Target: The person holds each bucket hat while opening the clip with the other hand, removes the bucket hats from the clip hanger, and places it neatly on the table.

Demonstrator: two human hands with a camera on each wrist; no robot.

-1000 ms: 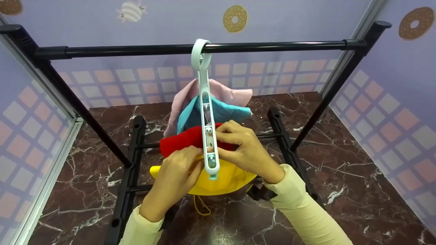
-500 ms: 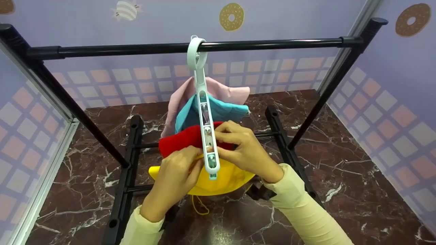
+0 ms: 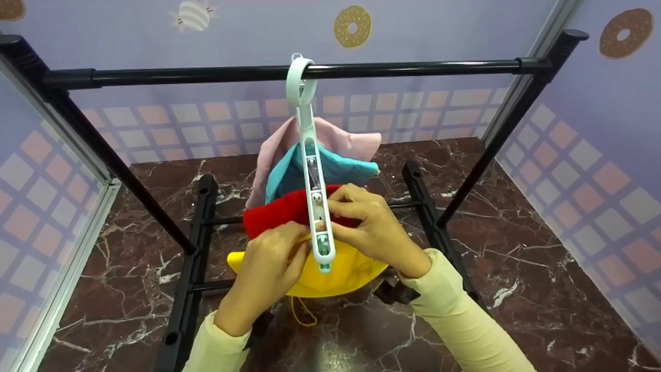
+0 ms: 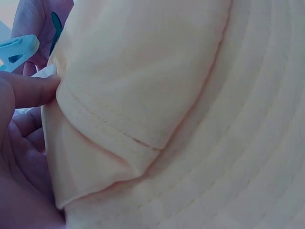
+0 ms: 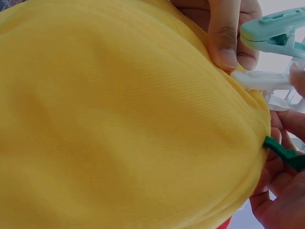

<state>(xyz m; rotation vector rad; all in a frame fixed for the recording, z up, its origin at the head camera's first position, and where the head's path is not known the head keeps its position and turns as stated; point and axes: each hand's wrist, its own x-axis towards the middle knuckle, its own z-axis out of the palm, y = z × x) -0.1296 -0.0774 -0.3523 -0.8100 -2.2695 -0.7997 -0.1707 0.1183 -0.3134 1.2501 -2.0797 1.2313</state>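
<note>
A yellow brimmed hat (image 3: 335, 274) with a thin cord hangs beneath the front of a pale mint clip hanger (image 3: 306, 124). My left hand (image 3: 271, 263) pinches the hat's edge; its thumb (image 4: 35, 90) presses on the fabric in the left wrist view. On the hanger's other side, my right hand (image 3: 369, 225) pinches a white clothespin (image 5: 262, 80), whose tip is at the hat's edge. A dark green clothespin (image 5: 286, 153) also touches that edge in the right wrist view. A mint clothespin (image 5: 271, 36) is above, apart from the fabric.
The hanger's ring loops over a black rack's top bar (image 3: 413, 68). Behind the hat hang red cloth (image 3: 273, 212), blue cloth (image 3: 346, 165) and pink cloth (image 3: 356, 144). Rack posts (image 3: 490, 139) stand on both sides, over a dark marbled floor (image 3: 542, 289).
The head view has shifted slightly. Both hands keep nearly the same places at the hat and hanger.
</note>
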